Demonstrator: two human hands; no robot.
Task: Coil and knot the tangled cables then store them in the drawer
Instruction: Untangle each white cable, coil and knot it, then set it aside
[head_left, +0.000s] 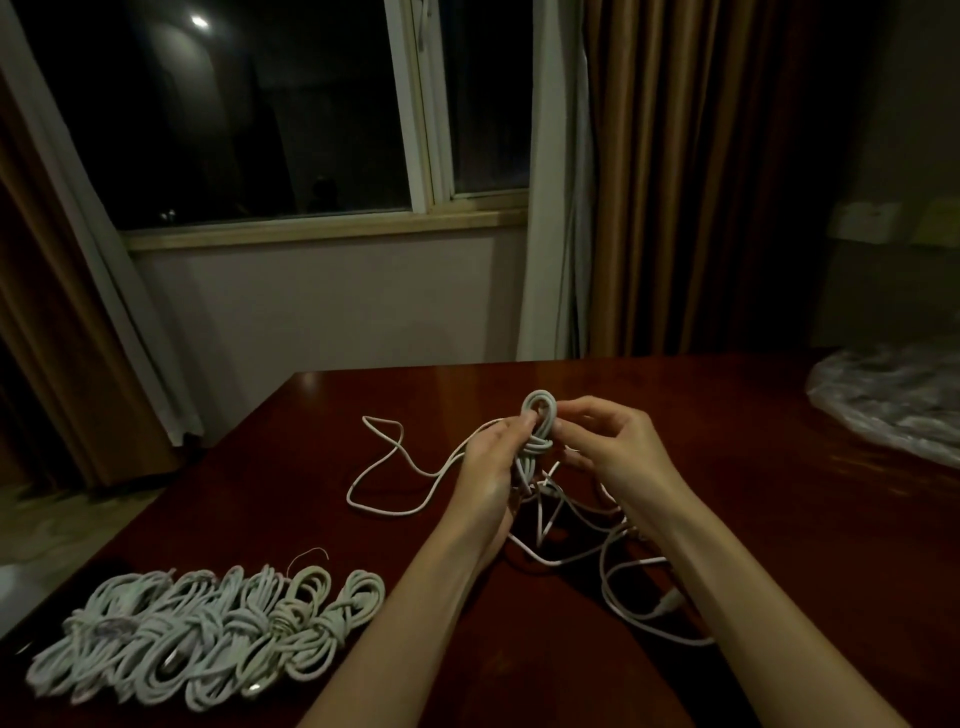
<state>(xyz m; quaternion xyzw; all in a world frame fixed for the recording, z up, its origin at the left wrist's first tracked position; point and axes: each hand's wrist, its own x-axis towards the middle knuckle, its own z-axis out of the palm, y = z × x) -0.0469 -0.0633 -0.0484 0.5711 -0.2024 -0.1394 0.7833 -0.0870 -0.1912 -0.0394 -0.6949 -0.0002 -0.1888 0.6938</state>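
Above the dark wooden table (753, 519) I hold a small coil of white cable (540, 415), wrapped round its middle. My left hand (491, 467) grips the coil's lower part. My right hand (613, 449) pinches the coil at its right side with thumb and forefinger. Below the hands lies a tangle of loose white cable (582, 540), and one strand (395, 467) loops off to the left. A row of several coiled, knotted white cables (208, 629) lies at the table's near left. No drawer is in view.
A crumpled clear plastic sheet (893, 405) lies at the table's right edge. Behind the table are a wall, a dark window (260, 114) and brown curtains (691, 182). The table's left edge runs diagonally beside the coiled cables.
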